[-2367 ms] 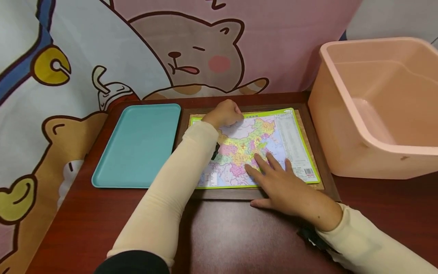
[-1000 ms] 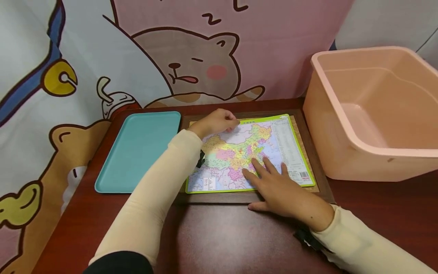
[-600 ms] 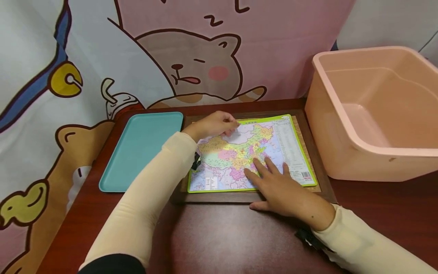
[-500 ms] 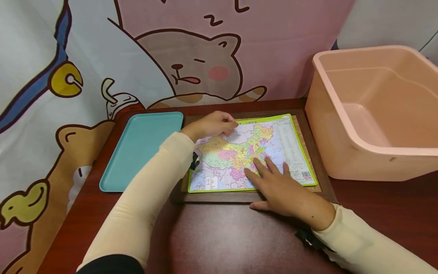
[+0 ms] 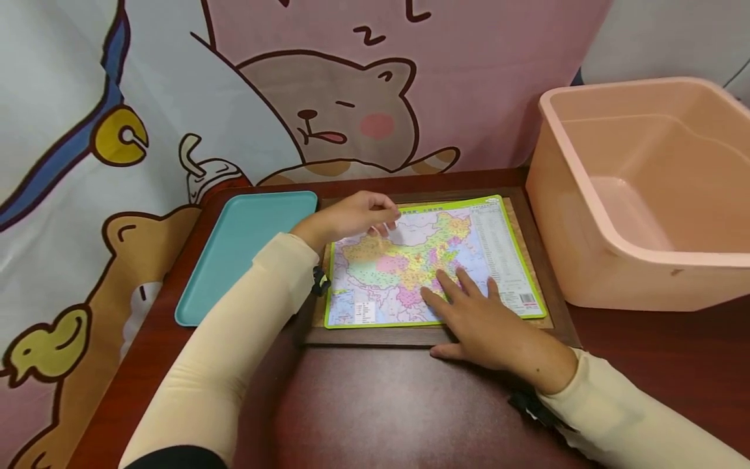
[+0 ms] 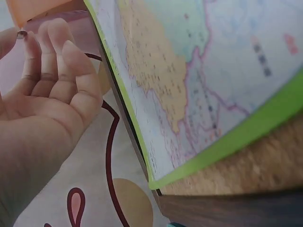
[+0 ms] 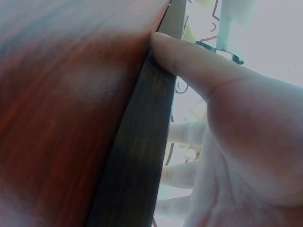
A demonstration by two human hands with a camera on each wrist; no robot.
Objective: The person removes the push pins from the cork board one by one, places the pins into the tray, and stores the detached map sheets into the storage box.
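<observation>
Dark red table (image 5: 381,417) w/ a cartoon-print curtain (image 5: 293,85) hung behind its far edge. Pink tub (image 5: 644,189) sits at the far right, well apart from the hands. Teal tray (image 5: 246,251) lies at the far left, just beside the dark wood frame (image 5: 375,335) in the middle. Frame has a cork inner face (image 6: 265,175); the map board (image 5: 428,260), green-edged, lies on that cork, filling most of the frame.

Right hand (image 5: 489,326) rests flat on the map's near-right part, fingers (image 5: 448,283) straight & spread, gripping nothing; its thumb (image 7: 189,56) presses against the frame's near edge, per the right wrist view.

Left hand (image 5: 351,218) is over the map's far-left corner, fingers curled, thumb & fingertips pinching a small pale puzzle piece (image 5: 390,227) just above the board. Left wrist view shows the curled fingers (image 6: 52,61) beside the map's green edge; the piece itself can't be made out there.
</observation>
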